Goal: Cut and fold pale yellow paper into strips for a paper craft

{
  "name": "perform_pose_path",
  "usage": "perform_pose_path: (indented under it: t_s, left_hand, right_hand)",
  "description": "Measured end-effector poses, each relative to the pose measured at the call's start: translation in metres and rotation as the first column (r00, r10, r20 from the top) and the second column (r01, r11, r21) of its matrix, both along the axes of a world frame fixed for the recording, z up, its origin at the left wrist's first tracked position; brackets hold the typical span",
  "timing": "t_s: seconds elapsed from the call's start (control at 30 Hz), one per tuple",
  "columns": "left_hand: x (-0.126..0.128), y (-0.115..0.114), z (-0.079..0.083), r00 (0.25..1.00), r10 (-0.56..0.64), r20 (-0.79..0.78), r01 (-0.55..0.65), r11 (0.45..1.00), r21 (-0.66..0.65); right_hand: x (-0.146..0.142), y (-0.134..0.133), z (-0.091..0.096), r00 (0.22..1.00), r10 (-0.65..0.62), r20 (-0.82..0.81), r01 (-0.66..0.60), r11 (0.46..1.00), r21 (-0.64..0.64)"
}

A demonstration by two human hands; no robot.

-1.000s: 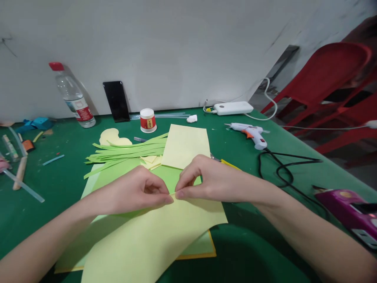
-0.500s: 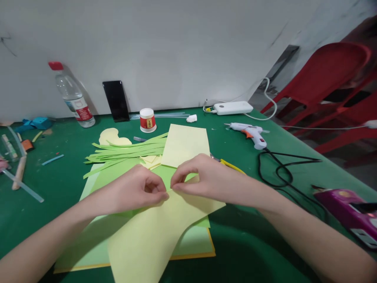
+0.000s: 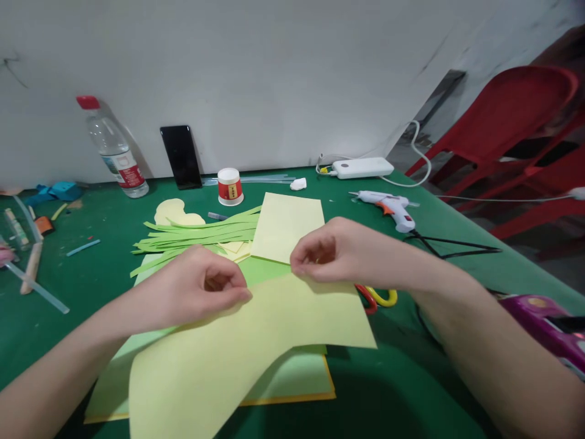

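Observation:
A pale yellow sheet of paper [image 3: 237, 332] hangs between my two hands, curving down toward me. My left hand [image 3: 201, 286] pinches its upper edge between thumb and fingers. Further right along the same edge, my right hand [image 3: 324, 253] has its fingers closed on the paper too. Under it lies a stack of green sheets [image 3: 292, 378] with an orange-yellow one at the bottom. Green paper strips [image 3: 201, 235] and a smaller pale yellow rectangle of paper [image 3: 287, 225] rest beyond my hands. The red and yellow scissors handles [image 3: 386, 299] show below my right wrist.
At the back stand a water bottle [image 3: 119, 152], a black phone [image 3: 181, 157] and a paper cup [image 3: 230, 186]. A glue gun [image 3: 388, 206] with a black cord and a white power strip [image 3: 363, 167] lie right. A magenta device [image 3: 543, 320] sits near my right forearm.
My hands have moved apart along the paper's edge, the right one up and to the right, the left one slightly left. The sheet is spread wider, and the scissors handles now show.

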State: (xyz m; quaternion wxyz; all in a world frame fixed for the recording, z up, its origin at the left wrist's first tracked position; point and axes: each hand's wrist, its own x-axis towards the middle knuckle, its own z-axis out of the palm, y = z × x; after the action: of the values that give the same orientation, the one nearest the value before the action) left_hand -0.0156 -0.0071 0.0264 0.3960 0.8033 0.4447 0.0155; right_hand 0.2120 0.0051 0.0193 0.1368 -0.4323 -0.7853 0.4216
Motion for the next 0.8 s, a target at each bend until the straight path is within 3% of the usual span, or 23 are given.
perform_pose_path:
  t_s: [0.17, 0.43, 0.53, 0.63, 0.7, 0.8]
  left_hand:
    - [-0.008, 0.008, 0.006, 0.999, 0.025, -0.027, -0.026, 0.999, -0.025]
    - [-0.002, 0.007, 0.001, 1.0, -0.029, -0.009, 0.029, 0.999, -0.044]
    - [-0.002, 0.006, 0.001, 1.0, -0.021, -0.021, 0.021, 0.999, -0.027]
    - [-0.001, 0.005, -0.003, 1.0, -0.009, -0.027, 0.01, 0.999, 0.036]
    - [0.001, 0.002, -0.009, 0.999, -0.03, -0.017, 0.031, 0.998, 0.055]
    - [0.005, -0.002, -0.02, 0.997, -0.081, 0.001, 0.081, 0.996, 0.045]
  right_hand:
    - [0.019, 0.007, 0.009, 0.987, -0.058, 0.149, 0.048, 0.996, 0.069]
    - [0.034, 0.013, 0.006, 0.96, -0.027, 0.279, -0.003, 0.995, 0.104]
    - [0.041, 0.017, 0.007, 0.92, -0.19, 0.343, 0.125, 0.971, 0.202]
    - [0.032, 0.014, 0.009, 0.897, -0.379, 0.228, 0.306, 0.903, 0.3]
    - [0.016, 0.005, 0.008, 0.943, -0.318, 0.102, 0.279, 0.918, 0.283]
    - [-0.014, -0.013, 0.0, 0.999, -0.026, 0.029, 0.018, 0.965, 0.261]
